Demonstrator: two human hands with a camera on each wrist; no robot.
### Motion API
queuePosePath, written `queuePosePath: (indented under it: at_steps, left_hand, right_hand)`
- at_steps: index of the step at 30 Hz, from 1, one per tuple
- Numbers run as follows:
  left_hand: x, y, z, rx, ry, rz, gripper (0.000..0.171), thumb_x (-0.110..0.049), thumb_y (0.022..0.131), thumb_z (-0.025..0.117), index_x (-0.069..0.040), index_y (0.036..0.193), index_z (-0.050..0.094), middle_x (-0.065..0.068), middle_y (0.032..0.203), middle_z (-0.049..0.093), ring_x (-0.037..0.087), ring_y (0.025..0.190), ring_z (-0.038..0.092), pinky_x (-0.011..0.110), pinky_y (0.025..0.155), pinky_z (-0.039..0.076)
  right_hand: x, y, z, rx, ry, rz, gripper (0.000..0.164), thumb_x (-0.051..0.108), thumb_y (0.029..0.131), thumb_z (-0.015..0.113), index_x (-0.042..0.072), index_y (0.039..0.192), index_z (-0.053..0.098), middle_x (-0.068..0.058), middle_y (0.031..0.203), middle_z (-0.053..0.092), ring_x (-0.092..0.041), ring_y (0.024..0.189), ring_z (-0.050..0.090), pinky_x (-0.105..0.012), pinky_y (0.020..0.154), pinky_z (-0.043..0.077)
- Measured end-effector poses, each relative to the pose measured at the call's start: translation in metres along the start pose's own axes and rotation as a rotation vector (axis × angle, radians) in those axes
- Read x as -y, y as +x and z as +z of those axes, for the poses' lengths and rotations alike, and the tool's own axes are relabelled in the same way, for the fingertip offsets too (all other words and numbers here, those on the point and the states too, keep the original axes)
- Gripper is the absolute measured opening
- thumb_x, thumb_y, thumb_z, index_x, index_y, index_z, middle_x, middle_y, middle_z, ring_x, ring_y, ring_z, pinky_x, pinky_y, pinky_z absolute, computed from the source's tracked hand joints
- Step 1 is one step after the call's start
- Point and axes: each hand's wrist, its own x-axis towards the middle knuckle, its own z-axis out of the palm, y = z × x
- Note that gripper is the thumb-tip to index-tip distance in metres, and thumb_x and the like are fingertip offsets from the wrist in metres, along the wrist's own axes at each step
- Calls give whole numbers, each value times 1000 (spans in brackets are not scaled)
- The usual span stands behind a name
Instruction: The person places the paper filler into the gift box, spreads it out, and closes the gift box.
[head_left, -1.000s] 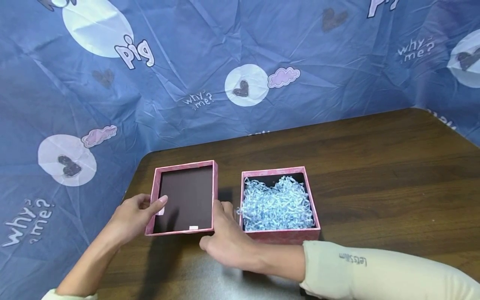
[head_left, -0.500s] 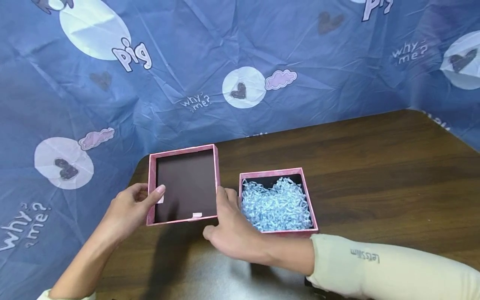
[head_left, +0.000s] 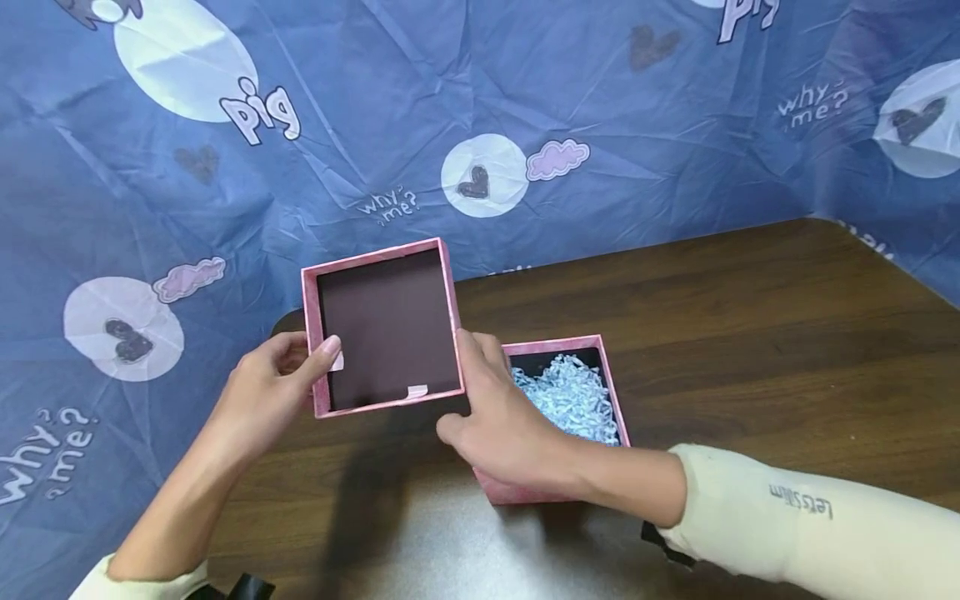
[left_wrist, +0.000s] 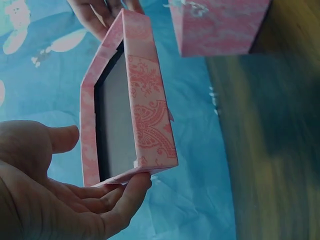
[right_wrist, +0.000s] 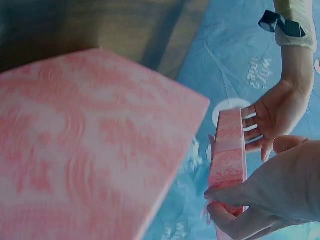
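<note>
The person holds a shallow pink box lid (head_left: 390, 325) between both hands above the table, its dark inside facing the head camera. At its left side is the left hand (head_left: 262, 396); in the left wrist view the fingers touch the lid's side wall, the thumb apart from it. The right hand (head_left: 513, 425) has its fingers bent against the opposite wall, thumb sticking out. Small white tabs show on the lid's inner edge. Just behind the right hand stands the pink box (head_left: 615, 387), filled with light blue shredded paper (head_left: 573, 396) and partly hidden by that hand and forearm.
The dark wooden table (head_left: 750, 333) extends to the right and back. A blue printed sheet (head_left: 360, 108) hangs behind it and along the left. Dark bands sit near both sleeves.
Both hands have raised the lid and moved it slightly to the right, with its right side tipped upward. The right forearm covers more of the box now.
</note>
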Motion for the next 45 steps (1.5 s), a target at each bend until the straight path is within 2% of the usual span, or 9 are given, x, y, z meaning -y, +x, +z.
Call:
queuePosePath:
  at_steps: [8, 14, 21, 30, 34, 37, 41, 43, 45]
  left_hand:
    - [-18, 4, 8, 20, -114, 13, 53, -47, 97, 51, -2, 124, 57, 14, 107, 69, 22, 98, 63, 28, 76, 46]
    - [-27, 5, 17, 45, -250, 19, 51, -41, 98, 54, 3, 125, 53, 18, 110, 67, 20, 95, 64, 23, 73, 54]
    - [-42, 6, 27, 63, -333, 25, 51, -39, 97, 55, 4, 125, 51, 19, 113, 65, 25, 96, 63, 25, 73, 55]
    - [-58, 13, 40, 113, -466, 24, 53, -39, 98, 54, 5, 127, 47, 21, 116, 59, 28, 88, 68, 32, 80, 55]
    - [-64, 15, 45, 127, -524, 40, 51, -35, 98, 54, 6, 127, 46, 22, 117, 57, 32, 94, 67, 33, 81, 55]
    - [-68, 16, 49, 125, -589, 47, 49, -31, 100, 53, 8, 128, 44, 23, 116, 56, 32, 96, 64, 32, 79, 56]
    - [-73, 16, 53, 136, -698, 36, 47, -31, 102, 48, 9, 128, 43, 24, 114, 54, 28, 92, 65, 34, 79, 56]
    - [-75, 17, 55, 146, -755, 31, 46, -31, 102, 46, 9, 126, 43, 24, 113, 54, 26, 90, 65, 36, 80, 56]
    - [-77, 17, 56, 156, -801, 28, 46, -31, 103, 45, 9, 124, 43, 24, 113, 54, 25, 90, 66, 36, 81, 56]
  right_hand:
    - [-4, 0, -26, -10, -25, 11, 71, -1, 80, 59, 15, 146, 35, -7, 139, 33, -21, 127, 33, -43, 101, 37]
    - [-6, -2, -42, -12, 48, 37, 74, -5, 81, 58, 8, 148, 30, -8, 138, 33, -23, 132, 40, -38, 109, 35]
    - [-14, -4, -62, -50, 102, -18, 69, -9, 80, 57, 2, 145, 33, -13, 135, 35, -25, 132, 40, -37, 110, 32]
    - [-21, -8, -89, -107, 129, -5, 54, -11, 81, 56, -3, 132, 41, -16, 134, 39, -31, 127, 42, -41, 108, 35]
    - [-22, -10, -99, -118, 145, -8, 52, -11, 80, 56, -5, 130, 41, -17, 133, 41, -31, 125, 43, -41, 108, 36]
    - [-22, -12, -106, -125, 150, -9, 50, -9, 82, 59, -5, 128, 43, -17, 133, 43, -31, 125, 45, -39, 105, 40]
    - [-23, -14, -115, -164, 121, 14, 44, 2, 86, 64, -2, 126, 46, -15, 129, 48, -27, 121, 47, -38, 100, 43]
    - [-25, -15, -119, -184, 143, 26, 40, 7, 88, 64, -2, 124, 47, -14, 126, 50, -25, 116, 49, -35, 95, 44]
    - [-27, -15, -122, -201, 216, 25, 35, 7, 90, 62, -4, 120, 46, -15, 122, 49, -23, 111, 49, -31, 92, 44]
